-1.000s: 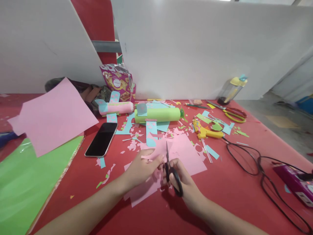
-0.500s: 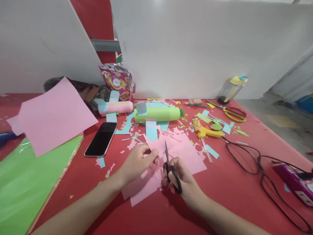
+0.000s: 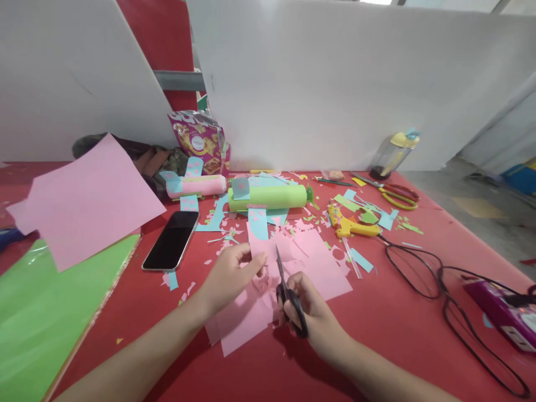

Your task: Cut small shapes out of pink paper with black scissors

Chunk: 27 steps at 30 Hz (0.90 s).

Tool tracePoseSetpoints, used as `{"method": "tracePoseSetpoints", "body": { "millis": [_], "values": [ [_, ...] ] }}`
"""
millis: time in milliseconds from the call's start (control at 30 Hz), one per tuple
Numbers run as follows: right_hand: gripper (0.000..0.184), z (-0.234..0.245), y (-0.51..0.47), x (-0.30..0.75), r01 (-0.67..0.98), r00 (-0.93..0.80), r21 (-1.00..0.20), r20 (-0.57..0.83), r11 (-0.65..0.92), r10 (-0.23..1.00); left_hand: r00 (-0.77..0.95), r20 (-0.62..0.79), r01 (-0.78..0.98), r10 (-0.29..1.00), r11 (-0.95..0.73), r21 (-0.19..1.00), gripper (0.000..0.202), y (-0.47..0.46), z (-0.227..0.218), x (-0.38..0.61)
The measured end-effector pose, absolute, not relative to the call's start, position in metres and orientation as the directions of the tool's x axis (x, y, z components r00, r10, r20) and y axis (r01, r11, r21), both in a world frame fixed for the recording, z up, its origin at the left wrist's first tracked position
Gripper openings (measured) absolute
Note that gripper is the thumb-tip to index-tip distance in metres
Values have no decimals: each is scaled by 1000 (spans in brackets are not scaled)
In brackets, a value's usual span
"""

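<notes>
My right hand (image 3: 312, 307) grips a pair of black-handled scissors (image 3: 288, 295), fingers in the loops and blades pointing away from me. Between thumb and fingers, my left hand (image 3: 234, 273) pinches a piece of pink paper (image 3: 268, 248), which stands up beside the scissor blades. Beneath both hands lie larger pink paper sheets (image 3: 245, 329) with cut edges. Just beyond is a green paper-wrapped bottle (image 3: 274, 197) with light blue fins, lying on its side. A smaller pink-wrapped bottle (image 3: 205, 185) with blue fins lies to its left.
A phone (image 3: 172, 241) lies left of my hands, near a green pack (image 3: 54, 312) and a pink sheet (image 3: 94, 201). To the right are a yellow glue gun (image 3: 352, 226), its cord, a purple power strip (image 3: 502, 312) and large scissors (image 3: 397, 195). Paper scraps litter the red table.
The scissors have shifted slightly left and down, closer to the pink paper piece in my left hand. The paper now stands more upright beside the blades. The view has tilted a little.
</notes>
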State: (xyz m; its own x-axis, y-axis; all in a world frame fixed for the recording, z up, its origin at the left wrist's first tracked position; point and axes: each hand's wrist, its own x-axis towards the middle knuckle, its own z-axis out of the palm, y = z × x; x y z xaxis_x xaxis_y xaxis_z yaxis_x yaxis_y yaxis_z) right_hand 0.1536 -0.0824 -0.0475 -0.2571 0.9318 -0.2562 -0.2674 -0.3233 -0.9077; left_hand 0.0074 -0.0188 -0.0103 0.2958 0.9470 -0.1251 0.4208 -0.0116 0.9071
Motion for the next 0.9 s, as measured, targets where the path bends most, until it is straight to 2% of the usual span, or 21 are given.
{"method": "tracePoseSetpoints", "body": {
  "millis": [233,533,900],
  "values": [
    [44,-51,-85,153,-288,-295,-904,-229,-315,928,306,-224,513,925,38,858,33,-25,-10,12],
    [49,-50,-84,155,-279,-285,-909,-231,-311,930,390,-204,482,898,-11,876,31,-25,-7,12],
    [38,-49,-83,154,-293,-252,-910,-224,-294,942,352,-129,544,927,-90,834,30,-19,-11,4]
  ]
}}
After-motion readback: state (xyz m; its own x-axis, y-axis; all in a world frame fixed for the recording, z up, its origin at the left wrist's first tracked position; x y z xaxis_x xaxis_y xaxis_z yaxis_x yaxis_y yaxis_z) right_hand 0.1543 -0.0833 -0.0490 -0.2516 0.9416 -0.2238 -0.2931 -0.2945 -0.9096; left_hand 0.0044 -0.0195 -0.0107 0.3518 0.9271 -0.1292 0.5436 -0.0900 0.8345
